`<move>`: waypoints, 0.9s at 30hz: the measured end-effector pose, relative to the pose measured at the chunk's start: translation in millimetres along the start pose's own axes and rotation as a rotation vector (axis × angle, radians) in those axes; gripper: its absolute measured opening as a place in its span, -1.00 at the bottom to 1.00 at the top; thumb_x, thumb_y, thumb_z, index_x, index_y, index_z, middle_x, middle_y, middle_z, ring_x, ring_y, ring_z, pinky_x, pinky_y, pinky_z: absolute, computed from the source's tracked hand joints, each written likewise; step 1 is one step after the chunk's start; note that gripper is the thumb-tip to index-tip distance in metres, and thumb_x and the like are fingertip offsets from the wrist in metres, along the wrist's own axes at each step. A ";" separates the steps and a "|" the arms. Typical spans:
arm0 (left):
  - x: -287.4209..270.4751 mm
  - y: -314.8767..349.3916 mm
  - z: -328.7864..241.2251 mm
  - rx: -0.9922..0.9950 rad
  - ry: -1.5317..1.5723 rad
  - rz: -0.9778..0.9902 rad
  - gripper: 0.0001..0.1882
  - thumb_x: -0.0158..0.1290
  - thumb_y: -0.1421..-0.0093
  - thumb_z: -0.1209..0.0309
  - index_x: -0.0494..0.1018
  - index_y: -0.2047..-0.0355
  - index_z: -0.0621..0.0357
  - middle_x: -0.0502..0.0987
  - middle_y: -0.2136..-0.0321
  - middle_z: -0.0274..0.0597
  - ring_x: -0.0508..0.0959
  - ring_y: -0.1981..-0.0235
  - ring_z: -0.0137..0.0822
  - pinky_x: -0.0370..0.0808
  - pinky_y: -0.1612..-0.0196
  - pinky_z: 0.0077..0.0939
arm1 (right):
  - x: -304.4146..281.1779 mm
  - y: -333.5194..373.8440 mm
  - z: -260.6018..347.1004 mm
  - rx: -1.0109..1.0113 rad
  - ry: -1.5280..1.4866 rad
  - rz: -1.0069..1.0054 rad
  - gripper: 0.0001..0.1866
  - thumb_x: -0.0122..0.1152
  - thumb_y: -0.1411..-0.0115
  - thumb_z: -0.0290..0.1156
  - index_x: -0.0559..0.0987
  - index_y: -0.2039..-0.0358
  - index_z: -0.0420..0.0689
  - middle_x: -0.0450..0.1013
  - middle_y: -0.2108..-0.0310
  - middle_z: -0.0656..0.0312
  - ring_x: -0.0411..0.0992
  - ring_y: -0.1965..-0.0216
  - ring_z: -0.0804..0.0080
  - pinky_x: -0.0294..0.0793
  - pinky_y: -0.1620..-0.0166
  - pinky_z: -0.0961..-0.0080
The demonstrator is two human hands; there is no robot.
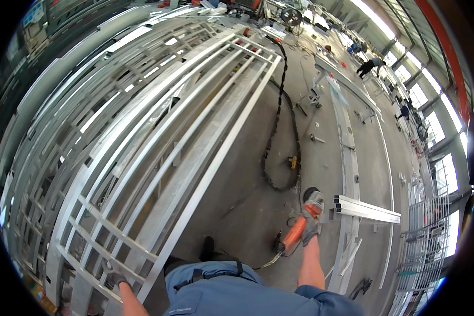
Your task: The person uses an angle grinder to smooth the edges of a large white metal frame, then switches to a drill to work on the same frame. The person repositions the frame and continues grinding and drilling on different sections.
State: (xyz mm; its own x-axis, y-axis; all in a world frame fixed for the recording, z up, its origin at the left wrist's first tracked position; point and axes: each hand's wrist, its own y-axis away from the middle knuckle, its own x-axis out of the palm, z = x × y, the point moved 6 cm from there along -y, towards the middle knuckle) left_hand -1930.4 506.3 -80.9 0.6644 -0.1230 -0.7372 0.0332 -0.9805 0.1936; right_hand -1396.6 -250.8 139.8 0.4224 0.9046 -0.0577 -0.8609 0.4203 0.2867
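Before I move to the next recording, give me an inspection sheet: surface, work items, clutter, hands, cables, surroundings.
Surface: grey floor; the support under the frame is hard to make out.
Work items: orange angle grinder; long silver metal frame.
Clutter: square metal tubes lying across a long rail; small fittings scattered on the floor.
Hands: gloved right hand grips the grinder; gloved left hand at the frame's near end, grip unclear.
Cables: black cable looped on the floor.
Surroundings: bent-over person far off; windows on the right.
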 end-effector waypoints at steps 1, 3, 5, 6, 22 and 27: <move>25.8 19.0 -44.5 0.129 0.031 0.017 -0.42 0.14 -0.34 0.25 0.39 -0.26 0.34 0.43 -0.25 0.18 0.41 -0.29 0.08 0.34 -0.33 -0.22 | -20.2 -11.7 9.9 0.000 -0.046 -0.058 -0.56 0.45 -0.14 -0.28 0.53 0.02 -0.12 0.51 0.33 0.18 0.55 0.42 0.27 0.61 0.35 0.26; 93.5 58.7 -126.8 0.307 0.023 0.072 -0.41 0.16 -0.30 0.30 0.39 -0.24 0.41 0.43 -0.24 0.24 0.40 -0.29 0.11 0.32 -0.35 -0.19 | -67.9 -32.1 32.2 -0.016 -0.112 -0.174 -0.55 0.45 -0.15 -0.26 0.52 0.00 -0.11 0.50 0.29 0.18 0.54 0.39 0.27 0.60 0.33 0.25; 154.1 80.6 -225.2 0.432 -0.026 0.144 -0.41 0.17 -0.27 0.33 0.39 -0.24 0.43 0.43 -0.23 0.26 0.40 -0.30 0.12 0.30 -0.36 -0.19 | -105.9 -60.1 38.9 -0.024 -0.151 -0.201 -0.54 0.43 -0.16 -0.24 0.51 -0.02 -0.10 0.48 0.27 0.19 0.53 0.37 0.28 0.59 0.33 0.24; 179.1 93.2 -267.7 0.502 -0.041 0.203 -0.40 0.18 -0.26 0.34 0.39 -0.24 0.43 0.43 -0.23 0.26 0.40 -0.30 0.12 0.28 -0.37 -0.20 | -127.5 -75.3 38.9 -0.025 -0.165 -0.200 -0.54 0.43 -0.17 -0.23 0.50 -0.03 -0.09 0.47 0.27 0.19 0.51 0.36 0.28 0.59 0.33 0.23; 617.3 224.8 -798.4 0.773 0.192 0.590 -0.44 0.18 -0.25 0.19 0.51 -0.15 0.34 0.59 -0.08 0.21 0.55 -0.18 0.03 0.43 -0.26 -0.25 | -51.9 -352.9 139.9 -0.008 -0.187 -0.489 -0.44 0.44 -0.14 -0.14 0.53 -0.14 0.03 0.45 0.28 0.28 0.48 0.37 0.31 0.58 0.29 0.30; 703.7 346.1 -971.5 0.823 0.318 0.888 -0.41 0.19 -0.27 0.21 0.45 -0.20 0.34 0.53 -0.16 0.21 0.49 -0.26 0.04 0.38 -0.31 -0.25 | 2.6 -479.5 148.2 -0.025 -0.226 -0.512 -0.58 0.41 -0.17 -0.13 0.51 0.07 -0.04 0.43 0.35 0.28 0.47 0.43 0.30 0.57 0.34 0.30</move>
State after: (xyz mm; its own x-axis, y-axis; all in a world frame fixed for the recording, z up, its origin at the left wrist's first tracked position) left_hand -726.1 229.1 96.2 0.3726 -0.8602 -0.3481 -0.9181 -0.3964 -0.0029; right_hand -940.7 -460.6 143.8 0.8362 0.5479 0.0239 -0.5353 0.8059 0.2529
